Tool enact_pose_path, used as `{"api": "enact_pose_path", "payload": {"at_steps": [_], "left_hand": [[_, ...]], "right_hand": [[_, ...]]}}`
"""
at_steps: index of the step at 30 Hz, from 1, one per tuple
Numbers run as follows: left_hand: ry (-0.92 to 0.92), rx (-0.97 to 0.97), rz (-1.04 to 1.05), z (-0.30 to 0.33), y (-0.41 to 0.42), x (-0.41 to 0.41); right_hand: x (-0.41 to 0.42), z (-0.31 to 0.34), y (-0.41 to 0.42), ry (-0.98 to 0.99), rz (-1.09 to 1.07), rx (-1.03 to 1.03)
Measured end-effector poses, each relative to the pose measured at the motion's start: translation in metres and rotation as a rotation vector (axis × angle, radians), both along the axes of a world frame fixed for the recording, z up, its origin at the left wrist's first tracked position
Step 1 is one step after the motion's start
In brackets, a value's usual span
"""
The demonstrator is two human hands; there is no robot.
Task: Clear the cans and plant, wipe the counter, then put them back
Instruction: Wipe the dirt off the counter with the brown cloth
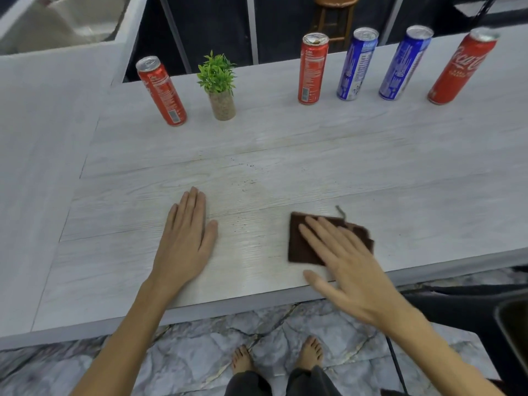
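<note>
Cloth [303,247] under right hand [351,270] — fingers flat

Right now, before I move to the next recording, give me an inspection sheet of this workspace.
Surface: pale grey wood-grain counter, dark specks near its middle.
Job's things: three red cans, two blue cans and a small green potted plant stand upright along the far edge; folded brown cloth lies near the front edge.
Clutter: nothing seen.
Hands: left hand flat on the counter; right hand pressing the cloth with straight fingers.
Cables: thin dark line on the floor at right, unclear.
Surroundings: wooden stool beyond the counter, marbled floor tiles, bare feet.
</note>
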State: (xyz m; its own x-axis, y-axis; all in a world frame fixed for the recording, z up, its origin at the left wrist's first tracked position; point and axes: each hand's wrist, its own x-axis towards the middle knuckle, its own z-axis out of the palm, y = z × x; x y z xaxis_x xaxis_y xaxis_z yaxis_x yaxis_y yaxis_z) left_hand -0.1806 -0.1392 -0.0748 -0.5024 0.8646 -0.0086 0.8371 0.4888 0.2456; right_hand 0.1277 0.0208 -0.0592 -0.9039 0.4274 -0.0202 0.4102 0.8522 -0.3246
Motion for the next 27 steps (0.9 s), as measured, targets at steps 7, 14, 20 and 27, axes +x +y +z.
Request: {"api": "enact_pose_path", "payload": {"at_steps": [7,14,20,27], "left_hand": [[0.003,0.004,0.012,-0.001,0.001,0.002],[0.002,0.006,0.012,0.000,0.001,0.001],[-0.006,0.010,0.005,0.000,-0.001,0.000],[-0.040,0.034,0.013,0.000,-0.002,0.001]], "right_hand": [[-0.073,0.003,0.066,-0.059,-0.196,0.048],[-0.118,0.001,-0.015,-0.020,0.091,0.086],[-0.017,-0.005,-0.027,0.023,0.148,0.002],[-0.046,0.001,0.045,-0.012,-0.135,0.037]]}}
